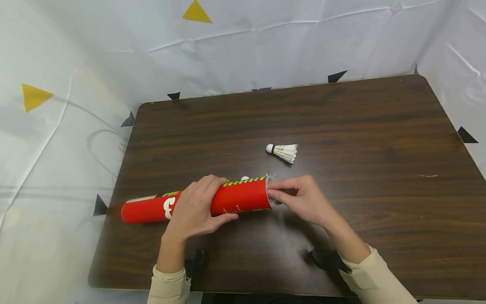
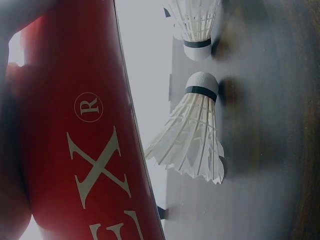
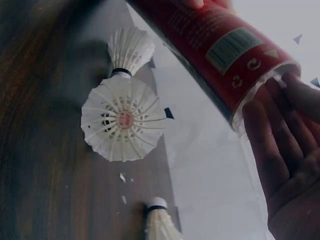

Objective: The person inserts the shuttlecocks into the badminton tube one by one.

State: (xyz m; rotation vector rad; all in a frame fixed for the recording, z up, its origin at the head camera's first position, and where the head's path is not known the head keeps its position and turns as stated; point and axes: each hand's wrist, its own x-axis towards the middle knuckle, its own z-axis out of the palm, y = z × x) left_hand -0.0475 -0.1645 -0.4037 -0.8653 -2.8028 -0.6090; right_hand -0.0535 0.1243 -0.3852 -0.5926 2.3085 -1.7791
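A long red shuttlecock tube [image 1: 239, 199] lies across the front of the table. My left hand [image 1: 195, 207] grips it around the middle, thumb toward me. At the tube's right end, the fingers of my right hand [image 1: 303, 200] reach into the mouth, their tips partly hidden; whitish, ragged material shows around the rim, and what the fingers hold is unclear. A white feather shuttlecock [image 1: 284, 153] lies beyond the tube, its cork pointing left. In the left wrist view, two shuttlecocks, one a feathered shuttlecock [image 2: 192, 135], lie cork toward cork. The right wrist view shows another shuttlecock [image 3: 124, 120] skirt-on.
The dark wood-grain table [image 1: 360, 139] has white sheeting [image 1: 265, 46] behind it and at both sides, marked with yellow and black triangles. Small white scraps [image 3: 123, 178] lie on the tabletop near the shuttlecocks.
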